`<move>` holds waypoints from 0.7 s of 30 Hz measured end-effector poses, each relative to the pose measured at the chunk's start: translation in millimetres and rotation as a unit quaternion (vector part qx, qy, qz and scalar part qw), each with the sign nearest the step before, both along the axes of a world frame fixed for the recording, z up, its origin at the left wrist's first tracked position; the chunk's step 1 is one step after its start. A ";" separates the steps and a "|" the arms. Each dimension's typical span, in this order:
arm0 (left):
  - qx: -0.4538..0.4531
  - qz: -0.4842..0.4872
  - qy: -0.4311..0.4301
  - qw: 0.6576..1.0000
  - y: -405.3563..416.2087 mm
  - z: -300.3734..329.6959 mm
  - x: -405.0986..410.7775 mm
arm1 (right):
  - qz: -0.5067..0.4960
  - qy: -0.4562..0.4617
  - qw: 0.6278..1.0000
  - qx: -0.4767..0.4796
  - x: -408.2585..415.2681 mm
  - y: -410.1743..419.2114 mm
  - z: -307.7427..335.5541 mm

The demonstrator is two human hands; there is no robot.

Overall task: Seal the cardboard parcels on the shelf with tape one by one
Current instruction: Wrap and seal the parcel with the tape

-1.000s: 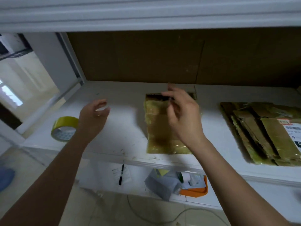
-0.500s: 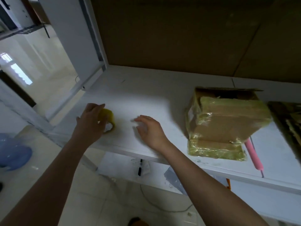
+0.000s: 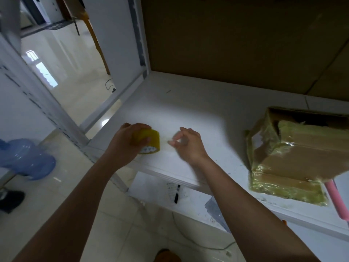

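My left hand [image 3: 126, 146] grips a roll of yellow tape [image 3: 151, 138] from above, near the front left edge of the white shelf [image 3: 188, 110]. Just right of the roll is my right hand [image 3: 188, 146], blurred. Its thumb and forefinger pinch together on what looks like the faint loose tape end. A cardboard parcel [image 3: 294, 157], wrapped in shiny yellowish tape, lies at the right of the shelf, well apart from both hands. The parcel's far end stands open with a raised flap [image 3: 302, 116].
A pink stick [image 3: 338, 201] lies against the parcel's right side at the shelf's front. Brown cardboard backing [image 3: 226, 44] closes the rear. A lower shelf holds a black marker [image 3: 176, 193] and papers. A blue water jug [image 3: 24, 159] stands on the floor at left.
My right hand let go of the parcel and moved left beside the roll, then pinched its fingers together. My left hand reached the tape roll and gripped it. My view swung left.
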State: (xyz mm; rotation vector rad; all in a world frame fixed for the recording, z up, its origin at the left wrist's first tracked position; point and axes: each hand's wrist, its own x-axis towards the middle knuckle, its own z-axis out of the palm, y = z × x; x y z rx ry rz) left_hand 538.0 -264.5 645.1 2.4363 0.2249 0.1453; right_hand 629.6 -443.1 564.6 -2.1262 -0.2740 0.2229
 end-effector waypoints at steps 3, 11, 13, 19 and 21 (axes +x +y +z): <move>-0.010 0.013 -0.006 1.000 2.6 -1.6 -0.5 | 0.004 0.010 0.998 0.055 -2.4 -8.7 6.6; -0.104 0.025 -0.082 0.991 1.3 25.2 -6.3 | 0.023 -0.175 0.983 0.049 -7.3 -22.6 89.1; -0.135 0.007 -0.120 0.983 -5.6 45.8 -6.1 | 0.023 -0.221 0.974 0.054 -8.6 -31.5 124.6; -0.217 -0.052 -0.162 0.961 -69.0 80.7 8.3 | -0.030 -0.293 0.955 -0.031 -25.5 -105.8 169.4; -0.244 -0.072 -0.168 0.952 -102.0 90.7 18.8 | -0.056 -0.294 0.952 -0.057 -30.6 -141.2 176.4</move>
